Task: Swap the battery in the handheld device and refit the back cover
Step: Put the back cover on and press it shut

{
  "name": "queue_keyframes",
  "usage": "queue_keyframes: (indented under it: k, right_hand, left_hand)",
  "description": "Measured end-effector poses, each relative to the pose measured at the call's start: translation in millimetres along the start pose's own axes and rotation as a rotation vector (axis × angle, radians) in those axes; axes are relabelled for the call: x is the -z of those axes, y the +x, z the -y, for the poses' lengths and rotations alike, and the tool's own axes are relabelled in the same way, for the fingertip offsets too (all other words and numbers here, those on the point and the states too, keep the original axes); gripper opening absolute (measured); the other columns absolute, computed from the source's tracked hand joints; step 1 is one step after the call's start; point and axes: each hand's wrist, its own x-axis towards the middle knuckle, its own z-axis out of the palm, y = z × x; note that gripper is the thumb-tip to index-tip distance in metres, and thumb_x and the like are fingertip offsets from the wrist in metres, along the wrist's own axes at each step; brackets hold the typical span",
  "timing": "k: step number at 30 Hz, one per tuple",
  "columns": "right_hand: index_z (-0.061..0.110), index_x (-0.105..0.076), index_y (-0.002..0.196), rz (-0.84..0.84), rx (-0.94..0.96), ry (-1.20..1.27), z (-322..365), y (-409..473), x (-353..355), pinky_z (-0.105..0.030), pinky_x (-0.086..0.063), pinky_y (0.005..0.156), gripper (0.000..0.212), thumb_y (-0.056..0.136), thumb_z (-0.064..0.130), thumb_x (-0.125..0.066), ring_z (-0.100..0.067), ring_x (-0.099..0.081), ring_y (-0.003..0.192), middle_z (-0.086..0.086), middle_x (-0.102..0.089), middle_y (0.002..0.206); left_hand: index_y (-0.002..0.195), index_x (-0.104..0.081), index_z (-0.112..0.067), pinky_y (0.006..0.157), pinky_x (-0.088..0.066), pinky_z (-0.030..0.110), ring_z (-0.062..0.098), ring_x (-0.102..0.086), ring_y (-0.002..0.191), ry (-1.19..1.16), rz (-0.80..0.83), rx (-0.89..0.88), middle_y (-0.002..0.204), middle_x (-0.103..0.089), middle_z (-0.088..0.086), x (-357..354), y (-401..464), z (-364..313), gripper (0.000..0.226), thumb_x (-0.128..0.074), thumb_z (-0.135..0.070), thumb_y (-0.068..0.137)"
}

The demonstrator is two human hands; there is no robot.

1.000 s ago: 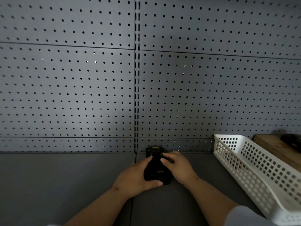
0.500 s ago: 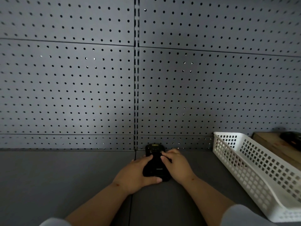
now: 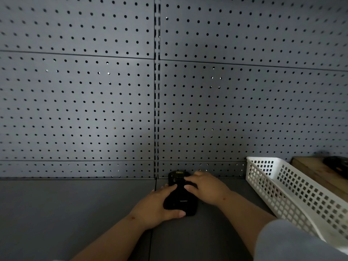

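A black handheld device [image 3: 180, 199] lies back side up on the grey shelf [image 3: 75, 213], close to the pegboard wall. A small yellow label shows at its far end. My left hand [image 3: 156, 206] wraps the device's left side, thumb along its near end. My right hand [image 3: 206, 187] rests on its right side, with fingertips pressing on the back cover near the far end. Both hands hold the device down on the shelf. No loose battery shows.
A white perforated plastic basket [image 3: 293, 196] stands at the right, slanting toward me. Behind it lies a wooden board [image 3: 316, 172] with a dark object [image 3: 337, 164] on it. The grey pegboard wall [image 3: 113, 91] rises right behind the device.
Both hands keep their hold on the device. The fingers of my right hand have shifted slightly on the back cover. The view has tilted a little.
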Motion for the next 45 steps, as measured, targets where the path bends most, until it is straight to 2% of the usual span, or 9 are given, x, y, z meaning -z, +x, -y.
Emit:
queue_keyframes:
  k: [3, 8, 15, 25, 29, 33, 36, 39, 45]
  right_hand:
    - [0.021, -0.040, 0.137, -0.028, 0.029, -0.098, 2.6, -2.1, 0.9, -0.035, -0.036, 0.103, 0.047, 0.095, 0.043, -0.037, -0.023, -0.037, 0.127, -0.006, -0.046, 0.138]
    - [0.017, -0.045, 0.130, -0.078, 0.058, -0.243, 5.3, -3.1, 0.7, -0.038, -0.038, 0.098, 0.046, 0.095, 0.044, -0.033, -0.022, -0.041, 0.120, -0.005, -0.050, 0.129]
    - [0.009, -0.051, 0.119, -0.110, 0.015, -0.239, 9.4, 1.8, -5.9, -0.037, -0.038, 0.098, 0.044, 0.095, 0.042, -0.034, -0.024, -0.042, 0.116, -0.009, -0.051, 0.122]
    - [0.005, -0.051, 0.116, -0.118, -0.084, -0.188, 17.4, 12.6, -4.2, -0.039, -0.041, 0.096, 0.047, 0.095, 0.043, -0.035, -0.028, -0.046, 0.115, -0.014, -0.054, 0.122]
    - [0.007, -0.056, 0.109, -0.193, -0.124, 0.025, 17.7, 16.7, -5.6, -0.033, -0.044, 0.087, 0.037, 0.094, 0.038, -0.042, -0.026, -0.054, 0.104, -0.013, -0.056, 0.116]
    - [0.018, -0.056, 0.119, -0.160, -0.067, 0.148, 2.6, 6.3, -9.0, -0.030, -0.042, 0.093, 0.034, 0.093, 0.036, -0.046, -0.020, -0.053, 0.110, -0.005, -0.054, 0.121]
    - [0.022, -0.053, 0.125, -0.138, -0.035, 0.166, -4.7, 0.7, -11.3, -0.029, -0.041, 0.097, 0.036, 0.093, 0.037, -0.045, -0.018, -0.052, 0.114, -0.004, -0.055, 0.124]
    - [0.022, -0.050, 0.128, -0.142, -0.026, 0.187, -4.1, -1.8, -14.4, -0.027, -0.040, 0.099, 0.038, 0.094, 0.037, -0.043, -0.016, -0.050, 0.117, -0.002, -0.054, 0.127]
    - [0.022, -0.046, 0.132, -0.158, -0.016, 0.181, -3.9, -1.9, -17.1, -0.023, -0.036, 0.099, 0.040, 0.096, 0.037, -0.040, -0.015, -0.048, 0.120, -0.002, -0.051, 0.132]
  left_hand:
    - [0.140, -0.020, -0.038, 0.108, -0.013, 0.019, -0.001, -0.020, 0.128, -0.022, -0.006, 0.008, 0.140, -0.027, -0.017, -0.1, -0.9, -0.3, 0.082, -0.067, -0.050, 0.074]
    - [0.138, -0.022, -0.042, 0.111, -0.030, 0.031, 0.010, -0.032, 0.130, 0.004, -0.009, 0.030, 0.146, -0.032, -0.014, -2.6, -1.3, 2.2, 0.112, -0.047, -0.090, 0.040]
    - [0.137, -0.022, -0.042, 0.104, -0.033, 0.025, 0.010, -0.035, 0.126, 0.032, -0.046, 0.007, 0.143, -0.035, -0.012, -2.4, -1.7, -0.9, 0.080, -0.066, -0.055, 0.071]
    - [0.128, -0.015, -0.054, 0.107, -0.029, 0.026, 0.011, -0.031, 0.131, 0.017, -0.021, -0.002, 0.146, -0.031, -0.010, -1.3, -0.8, 0.5, 0.077, -0.067, -0.054, 0.072]
    - [0.139, -0.017, -0.042, 0.109, -0.030, 0.029, 0.011, -0.031, 0.132, 0.055, -0.008, 0.007, 0.148, -0.030, -0.008, -1.2, -0.1, 0.8, 0.084, -0.065, -0.058, 0.072]
    - [0.141, -0.011, -0.037, 0.099, -0.033, 0.021, 0.004, -0.036, 0.120, 0.009, 0.023, 0.029, 0.142, -0.036, -0.008, 4.2, 4.4, -2.1, 0.098, -0.071, -0.056, 0.066]
    - [0.142, -0.001, -0.038, 0.109, -0.031, 0.033, 0.013, -0.030, 0.132, 0.189, 0.119, 0.070, 0.149, -0.028, -0.006, 13.2, 15.9, -3.9, 0.113, -0.066, -0.069, 0.056]
    - [0.142, 0.004, -0.036, 0.111, -0.024, 0.034, 0.019, -0.023, 0.138, 0.451, 0.243, 0.096, 0.153, -0.019, -0.003, 24.5, 27.6, -11.7, 0.114, -0.062, -0.074, 0.058]
    - [0.141, -0.007, -0.038, 0.112, -0.023, 0.040, 0.020, -0.029, 0.135, 0.651, 0.314, 0.097, 0.149, -0.027, -0.001, 34.5, 40.2, -21.9, 0.113, -0.063, -0.078, 0.051]
